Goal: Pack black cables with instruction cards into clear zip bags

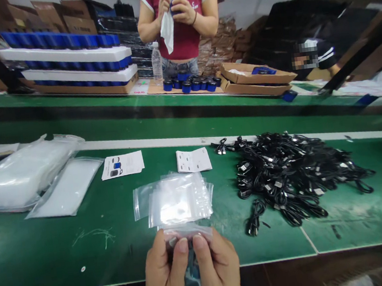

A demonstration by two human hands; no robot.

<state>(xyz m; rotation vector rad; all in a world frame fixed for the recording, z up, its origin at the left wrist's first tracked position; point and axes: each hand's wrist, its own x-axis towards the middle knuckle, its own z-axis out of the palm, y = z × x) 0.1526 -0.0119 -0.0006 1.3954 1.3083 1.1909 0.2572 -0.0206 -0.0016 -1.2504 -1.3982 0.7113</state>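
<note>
My left hand (165,271) and my right hand (220,264) are side by side at the table's front edge. Both are closed on a clear zip bag (188,230), thumbs pressed near its upper edge. Something dark shows inside the bag, but my fingers hide most of it. Just beyond my hands lies a loose stack of flat clear zip bags (177,202). A folded printed leaflet (193,160) sits behind that stack. To the right spreads a heap of black USB cables (285,173), with one bundled cable (256,217) at its near side.
More leaflets (122,165) and large plastic packs (24,175) lie on the left. Across the green table (128,257), a co-worker (179,19) holds a white cloth and a blue item. Blue items (191,85), a bottle (157,66) and cardboard trays (256,77) stand there.
</note>
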